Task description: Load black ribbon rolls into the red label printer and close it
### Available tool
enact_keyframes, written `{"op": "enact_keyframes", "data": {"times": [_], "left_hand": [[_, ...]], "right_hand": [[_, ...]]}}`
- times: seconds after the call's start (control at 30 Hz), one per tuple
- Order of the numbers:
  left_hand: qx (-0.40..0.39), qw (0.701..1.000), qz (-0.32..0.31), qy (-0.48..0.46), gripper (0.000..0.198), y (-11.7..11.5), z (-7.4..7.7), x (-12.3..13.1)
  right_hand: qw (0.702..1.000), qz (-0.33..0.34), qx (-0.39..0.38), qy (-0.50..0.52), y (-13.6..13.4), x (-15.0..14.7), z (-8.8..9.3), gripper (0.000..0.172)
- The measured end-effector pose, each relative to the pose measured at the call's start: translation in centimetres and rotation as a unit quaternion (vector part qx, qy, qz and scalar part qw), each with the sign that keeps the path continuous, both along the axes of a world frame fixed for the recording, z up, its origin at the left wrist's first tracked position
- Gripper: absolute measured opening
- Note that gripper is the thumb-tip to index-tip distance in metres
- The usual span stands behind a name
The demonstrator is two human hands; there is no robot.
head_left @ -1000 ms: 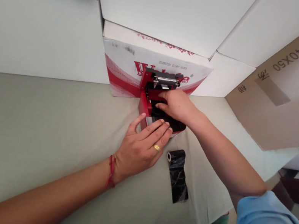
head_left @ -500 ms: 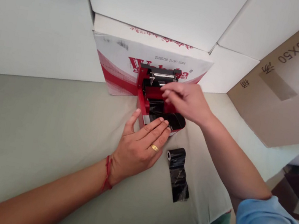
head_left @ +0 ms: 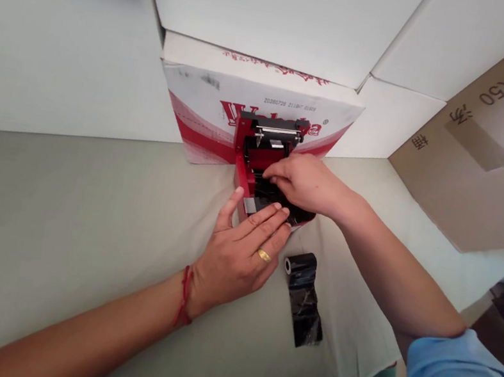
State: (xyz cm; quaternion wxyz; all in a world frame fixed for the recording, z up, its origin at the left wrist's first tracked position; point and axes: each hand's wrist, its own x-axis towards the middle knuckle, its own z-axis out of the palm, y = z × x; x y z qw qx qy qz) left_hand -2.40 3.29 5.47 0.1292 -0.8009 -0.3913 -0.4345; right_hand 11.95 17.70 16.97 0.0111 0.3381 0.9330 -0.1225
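Note:
A small red and black machine [head_left: 244, 181], resembling a label printer, stands with its lid raised. Under the lid is a shiny roller [head_left: 277, 134]; black film [head_left: 261, 206] lies in the body. My left hand [head_left: 243, 252], with a gold ring, lies with outstretched fingers over the machine's front edge and the film there. Inside the open body, my right hand [head_left: 304, 181] has its fingers bent together above the black film; whatever is between its fingertips is hidden. On the cloth in front lies a roll of black film [head_left: 303, 298] with a white core, its loose end unrolled toward me.
Behind the machine rests a white and red printed carton [head_left: 197, 111], against plain white boxes [head_left: 275, 4]. A brown cardboard sheet or box [head_left: 487, 152] leans at the right. Pale green cloth [head_left: 81, 217] covers the table, whose edge runs along the lower right.
My right hand has moved down from beside the raised lid into the machine's body. My left hand keeps its place on the front edge. The view has shifted slightly.

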Motion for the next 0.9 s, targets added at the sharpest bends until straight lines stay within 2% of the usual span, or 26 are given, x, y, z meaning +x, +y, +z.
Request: {"op": "enact_keyframes", "data": {"times": [0.07,0.17,0.37,0.47,0.53,0.63,0.7,0.8,0.9], "left_hand": [[0.005,1.0,-0.002,0.005,0.038,0.0,0.0,0.0],[0.005,1.0,-0.005,0.001,0.038,0.0,0.1,0.1],[0.013,1.0,-0.005,0.01,0.036,-0.2,0.4,0.4],[0.009,1.0,0.001,0.01,0.037,-0.3,0.6,0.4],[0.008,1.0,0.002,0.007,0.036,-0.3,0.7,0.4],[0.015,1.0,0.004,0.01,0.033,-0.3,0.8,0.4],[0.019,1.0,0.007,0.015,0.032,-0.3,0.9,0.3],[0.024,0.999,0.01,0.023,0.03,-0.4,1.1,0.3],[0.048,0.998,0.034,0.021,0.028,-0.6,1.3,0.3]], "right_hand": [[0.996,0.003,-0.011,-0.083,0.1,-1.3,0.5,0.041],[0.992,-0.003,-0.031,-0.123,0.3,-2.4,0.8,0.045],[0.998,-0.006,-0.046,-0.035,0.6,-1.5,0.1,0.045],[0.998,-0.03,-0.012,0.046,0.7,-0.9,-0.3,0.048],[0.998,-0.04,0.006,0.048,0.8,-0.8,-0.4,0.047],[0.999,-0.022,-0.017,0.023,0.9,-0.7,-0.7,0.041],[0.996,-0.017,-0.036,0.075,0.9,-0.3,-1.0,0.039],[0.965,-0.057,-0.057,0.251,1.1,0.7,-1.8,0.036],[0.882,-0.17,-0.045,0.438,2.4,2.0,-2.9,0.027]]}}
